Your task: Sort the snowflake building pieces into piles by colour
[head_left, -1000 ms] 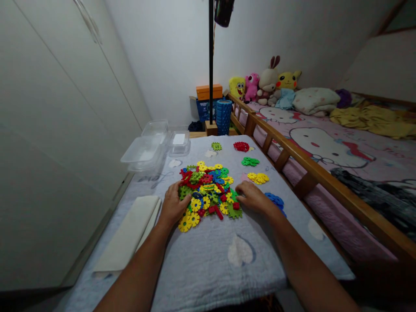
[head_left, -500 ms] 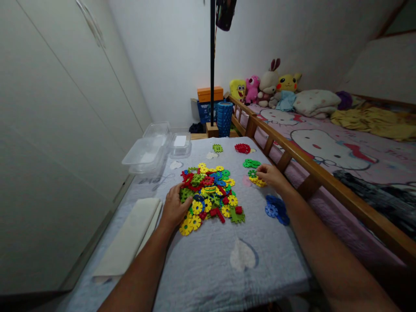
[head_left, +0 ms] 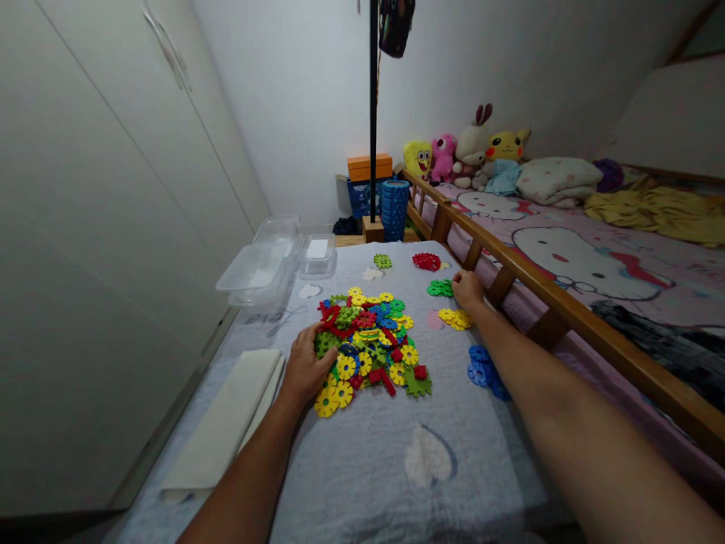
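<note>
A mixed pile of red, yellow, green and blue plastic snowflake pieces (head_left: 371, 340) lies on a pale quilted cloth (head_left: 396, 453). My left hand (head_left: 306, 366) rests on the pile's left edge, fingers curled over the pieces. My right hand (head_left: 467, 289) is stretched out to the right, at a small green group (head_left: 439, 288), fingers closed; what they pinch is hidden. Sorted groups lie around it: yellow (head_left: 456, 318), blue (head_left: 484, 372), red (head_left: 426, 261) and light green (head_left: 383, 261).
Clear plastic boxes (head_left: 266, 261) stand at the cloth's far left. A folded white cloth (head_left: 232, 412) lies near left. A wooden bed rail (head_left: 544, 302) runs along the right, with plush toys (head_left: 470, 147) behind. A black pole (head_left: 373, 113) stands beyond the table. White cupboard doors on the left.
My right hand left the pile, passed the yellow group and now sits at the green group further back. The left hand stayed on the pile's left edge.
</note>
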The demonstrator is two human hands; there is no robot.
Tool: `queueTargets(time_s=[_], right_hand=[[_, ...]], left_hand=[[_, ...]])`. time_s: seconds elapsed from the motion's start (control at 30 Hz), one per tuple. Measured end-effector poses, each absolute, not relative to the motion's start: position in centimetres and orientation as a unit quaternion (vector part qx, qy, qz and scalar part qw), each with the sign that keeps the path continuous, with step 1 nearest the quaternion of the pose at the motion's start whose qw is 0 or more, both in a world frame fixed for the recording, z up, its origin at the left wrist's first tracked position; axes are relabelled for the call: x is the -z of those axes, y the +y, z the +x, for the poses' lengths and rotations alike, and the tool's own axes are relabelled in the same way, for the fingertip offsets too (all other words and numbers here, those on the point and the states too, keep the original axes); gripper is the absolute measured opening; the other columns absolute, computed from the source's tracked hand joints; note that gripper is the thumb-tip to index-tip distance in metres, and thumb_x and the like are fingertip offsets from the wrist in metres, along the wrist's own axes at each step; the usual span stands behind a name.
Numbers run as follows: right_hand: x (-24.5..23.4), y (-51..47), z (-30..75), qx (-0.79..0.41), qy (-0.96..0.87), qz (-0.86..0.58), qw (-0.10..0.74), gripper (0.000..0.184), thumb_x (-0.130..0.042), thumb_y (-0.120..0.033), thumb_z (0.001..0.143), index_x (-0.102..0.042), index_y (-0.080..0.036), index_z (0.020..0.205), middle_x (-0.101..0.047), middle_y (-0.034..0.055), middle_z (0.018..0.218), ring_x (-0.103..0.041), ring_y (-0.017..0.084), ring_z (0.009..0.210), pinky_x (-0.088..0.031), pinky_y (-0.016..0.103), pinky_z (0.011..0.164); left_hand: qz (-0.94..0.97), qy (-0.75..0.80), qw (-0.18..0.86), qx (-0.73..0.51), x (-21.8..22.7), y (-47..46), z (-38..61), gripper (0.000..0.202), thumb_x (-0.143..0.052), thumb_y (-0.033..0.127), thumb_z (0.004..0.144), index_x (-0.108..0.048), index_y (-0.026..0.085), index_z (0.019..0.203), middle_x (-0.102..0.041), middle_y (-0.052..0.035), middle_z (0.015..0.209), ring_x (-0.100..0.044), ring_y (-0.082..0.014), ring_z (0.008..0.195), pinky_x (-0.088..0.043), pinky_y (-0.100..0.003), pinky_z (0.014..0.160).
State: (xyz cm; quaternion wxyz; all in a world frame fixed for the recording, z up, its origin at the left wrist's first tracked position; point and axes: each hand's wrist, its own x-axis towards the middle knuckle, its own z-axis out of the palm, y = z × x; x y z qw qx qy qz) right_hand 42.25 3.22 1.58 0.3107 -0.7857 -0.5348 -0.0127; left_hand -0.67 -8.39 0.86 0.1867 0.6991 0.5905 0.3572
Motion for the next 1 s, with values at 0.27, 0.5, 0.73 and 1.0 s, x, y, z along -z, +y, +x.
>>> queueTargets(time_s=[0.27,0.5,0.73,1.0], right_hand=[[-1.8,2.3,40.8,0.021,-0.539,-0.763,0.356,0.017,-0.05,-0.006,0.07,-0.06,-0.018,0.075,-0.067,0.009,0.086,-0.064,0.023,0.089,-0.049,0.038,0.085],[-2.5,-0.3,35.5,-0.1,-0.603,-0.692,0.384,0.019,-0.054,-0.018,0.075,-0.069,-0.018,0.086,-0.072,0.0043,0.085,-0.064,0.019,0.08,-0.05,0.031,0.079],[-0.7,-2.3,30.0,-0.102,-0.728,-0.635,0.238,0.048,-0.053,-0.014,0.083,-0.068,-0.024,0.128,-0.067,0.0071,0.134,-0.058,0.026,0.118,-0.041,0.037,0.104],[-0.5,-2.7,29.9,-0.082,-0.749,-0.634,0.175,0.04,-0.053,-0.015,0.088,-0.07,-0.026,0.123,-0.066,0.007,0.13,-0.053,0.025,0.118,-0.037,0.035,0.102]], left_hand=[[0.7,0.594,0.2,-0.342,-1.2,-8.5,-0.6,0.053,-0.06,0.037,0.082,-0.055,0.016,0.131,-0.061,-0.0141,0.131,-0.056,-0.0301,0.127,-0.044,-0.05,0.112],[0.698,0.588,0.198,-0.358,-0.9,-8.4,-0.6,0.052,-0.061,0.036,0.081,-0.056,0.019,0.13,-0.061,-0.0122,0.132,-0.055,-0.0295,0.128,-0.042,-0.049,0.113],[0.699,0.585,0.21,-0.354,-0.9,-8.5,-0.6,0.052,-0.06,0.035,0.082,-0.054,0.02,0.131,-0.06,-0.0121,0.133,-0.053,-0.0293,0.13,-0.04,-0.049,0.114],[0.696,0.59,0.207,-0.354,-1.0,-8.5,-0.5,0.052,-0.061,0.034,0.081,-0.055,0.019,0.13,-0.06,-0.0125,0.131,-0.055,-0.0293,0.128,-0.042,-0.048,0.113]])
